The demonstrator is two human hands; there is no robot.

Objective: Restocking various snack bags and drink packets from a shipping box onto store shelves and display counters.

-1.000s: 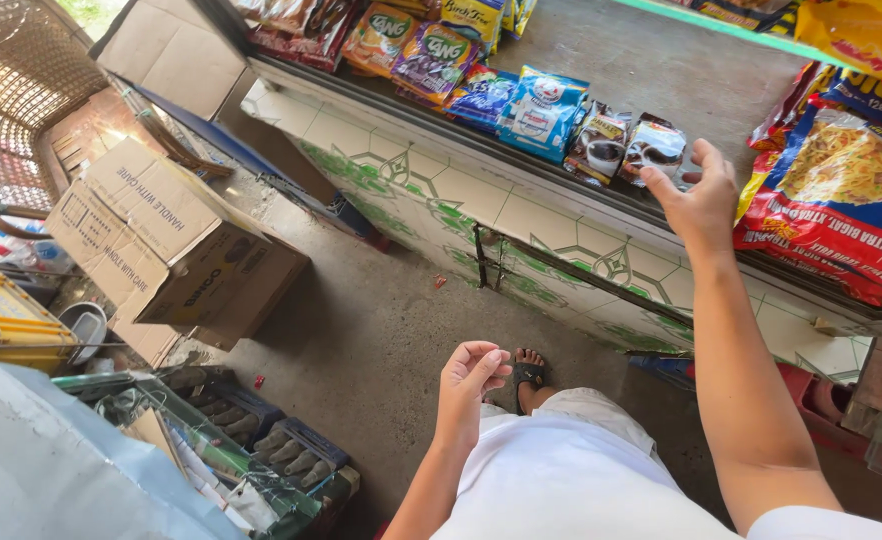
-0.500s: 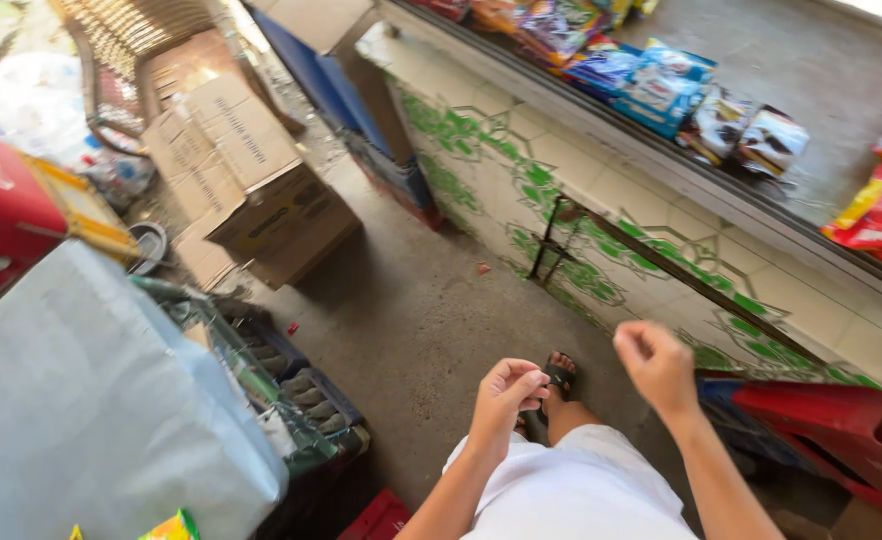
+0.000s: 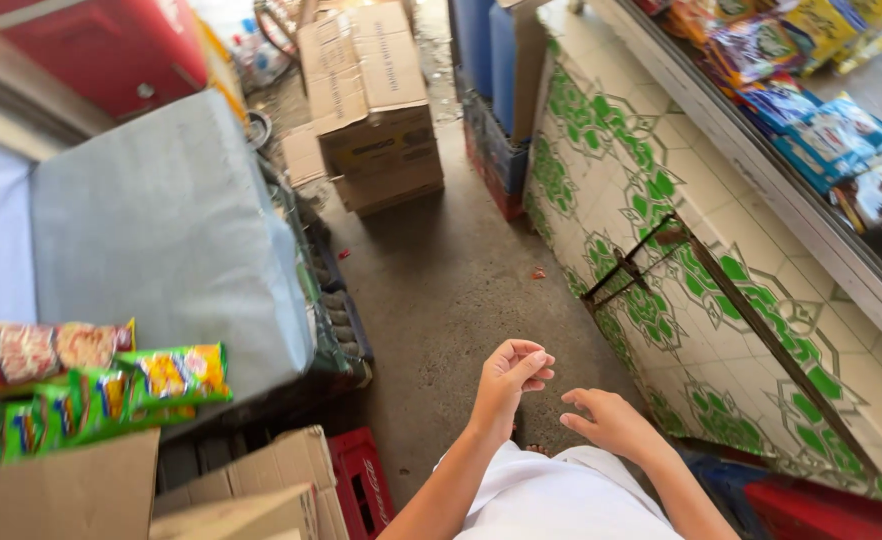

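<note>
Both hands hang empty over the rough grey concrete floor: left hand loosely curled, right hand half open, fingers relaxed. At 3 o'clock, a glossy green-patterned tiled counter carries crinkled foil snack packets. At 12 o'clock sit stacked brown cardboard boxes; at 9 o'clock, green and yellow snack packs.

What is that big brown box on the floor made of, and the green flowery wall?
The brown box looks like cardboard: matte tan, with folded flaps and creased edges. The counter wall looks like glazed ceramic tile: shiny cream squares with a green pattern and thin grout lines between them.
</note>
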